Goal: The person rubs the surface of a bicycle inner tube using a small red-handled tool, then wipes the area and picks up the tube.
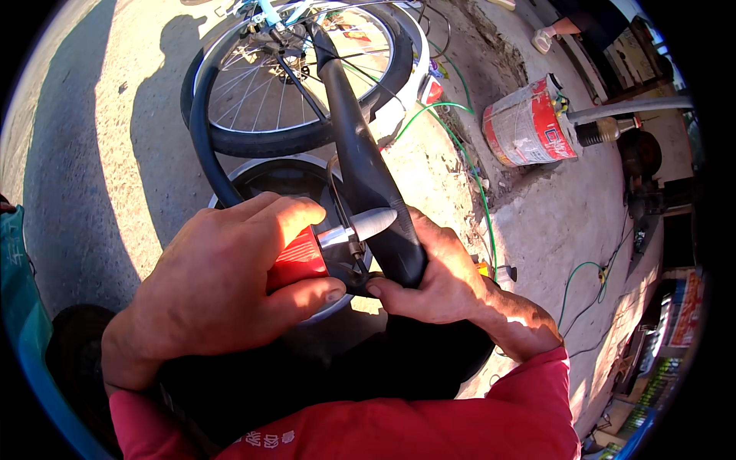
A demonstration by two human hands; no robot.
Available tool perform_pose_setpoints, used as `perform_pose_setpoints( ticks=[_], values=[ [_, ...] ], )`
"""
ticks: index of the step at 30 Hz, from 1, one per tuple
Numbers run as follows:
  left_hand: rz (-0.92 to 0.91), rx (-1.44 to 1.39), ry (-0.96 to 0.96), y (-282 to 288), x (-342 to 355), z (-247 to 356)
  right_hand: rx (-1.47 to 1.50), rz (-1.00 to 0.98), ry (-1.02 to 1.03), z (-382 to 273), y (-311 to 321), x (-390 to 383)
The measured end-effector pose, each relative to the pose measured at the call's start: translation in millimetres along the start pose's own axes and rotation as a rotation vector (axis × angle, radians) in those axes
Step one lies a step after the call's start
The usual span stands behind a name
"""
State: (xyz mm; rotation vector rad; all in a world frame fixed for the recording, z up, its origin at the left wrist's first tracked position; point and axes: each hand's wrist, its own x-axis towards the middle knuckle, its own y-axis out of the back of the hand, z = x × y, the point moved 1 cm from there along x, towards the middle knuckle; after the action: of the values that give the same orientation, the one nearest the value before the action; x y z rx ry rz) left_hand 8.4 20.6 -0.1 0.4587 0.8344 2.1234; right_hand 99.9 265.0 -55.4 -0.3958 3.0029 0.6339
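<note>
My left hand (218, 276) is closed round a red-bodied rotary grinding tool (297, 264). From the tool's silver collar sticks out a grey cone-shaped tip (376, 223), which lies against or just over a black inner tube (354, 146). The tube's near end is folded over in my right hand (445, 280), with the thumb below and the fingers behind it. A thin metal valve stem (356, 249) shows beside the tip. From my hands the tube runs away to a bicycle wheel (299, 139) lying ahead.
Under the tube stands a round dark basin (257, 175) with a pale rim. On the right, a worn red-and-white bucket (529, 123) sits by a green hose (479, 176). A person's foot (543, 40) shows at the upper right. Teal plastic (15, 261) hangs at the left.
</note>
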Motion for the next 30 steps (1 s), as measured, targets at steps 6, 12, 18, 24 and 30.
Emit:
perform_pose_setpoints(
  ticks=[6,12,18,24,30],
  values=[
    [-0.021,0.002,-0.021,-1.0,-1.3,-0.4,-0.041,0.005,0.017,2.2,0.6,0.6],
    [-0.047,0.001,-0.003,3.5,-0.8,3.4,0.0,-0.002,-0.033,2.6,-0.5,0.4],
    [0.034,0.001,0.001,2.2,-0.7,-1.4,-0.036,0.015,0.013,3.8,-1.2,-0.3],
    [0.019,0.029,0.025,1.2,2.6,-1.7,-0.024,-0.011,-0.088,-2.0,1.2,-0.5],
    [-0.064,0.012,-0.029,1.7,-1.3,1.6,0.025,-0.027,-0.109,-4.4,1.6,1.8]
  ],
)
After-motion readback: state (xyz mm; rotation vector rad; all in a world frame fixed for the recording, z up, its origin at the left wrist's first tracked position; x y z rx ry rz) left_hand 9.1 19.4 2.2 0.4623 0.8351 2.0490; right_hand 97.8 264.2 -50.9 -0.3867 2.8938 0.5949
